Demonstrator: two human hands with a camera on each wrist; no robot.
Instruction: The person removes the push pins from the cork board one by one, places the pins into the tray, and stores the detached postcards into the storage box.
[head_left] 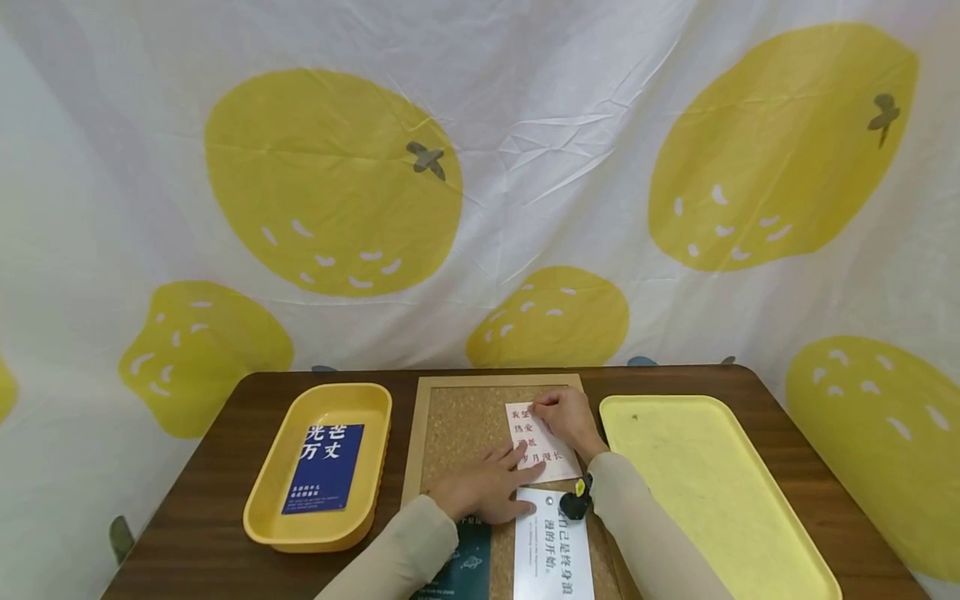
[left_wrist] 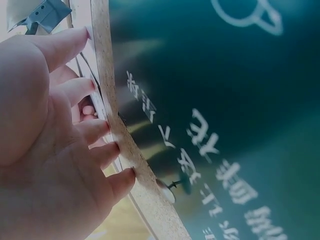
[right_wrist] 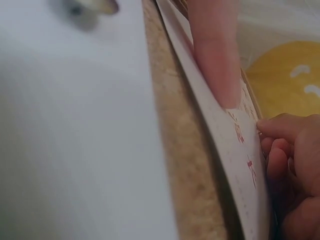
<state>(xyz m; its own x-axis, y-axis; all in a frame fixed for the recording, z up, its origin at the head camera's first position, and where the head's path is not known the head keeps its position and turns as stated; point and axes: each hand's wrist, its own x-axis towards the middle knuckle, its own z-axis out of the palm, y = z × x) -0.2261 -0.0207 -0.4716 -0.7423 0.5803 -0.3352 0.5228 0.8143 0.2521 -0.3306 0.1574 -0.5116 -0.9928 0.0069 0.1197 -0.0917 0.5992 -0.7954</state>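
Observation:
A white card with red characters [head_left: 534,435] lies against a wood-framed corkboard [head_left: 465,425]. My left hand [head_left: 483,487] rests with spread fingers on its lower left part. At its upper edge the right hand [head_left: 567,418] pinches a tiny thing against the card, apparently a pushpin, mostly hidden by the fingertips. Below lies a white card with dark text [head_left: 536,554], held by a pushpin [head_left: 550,501]. Beside it is a dark green card [head_left: 468,567], partly under the left sleeve; a pushpin [left_wrist: 166,191] sticks in it in the left wrist view.
To the left, a yellow-orange basket [head_left: 262,500] contains a blue card [head_left: 326,471] with white characters. A pale yellow tray [head_left: 705,483] lies to the right on the dark wooden table [head_left: 187,500]. Behind hangs a lemon-print cloth [head_left: 525,208].

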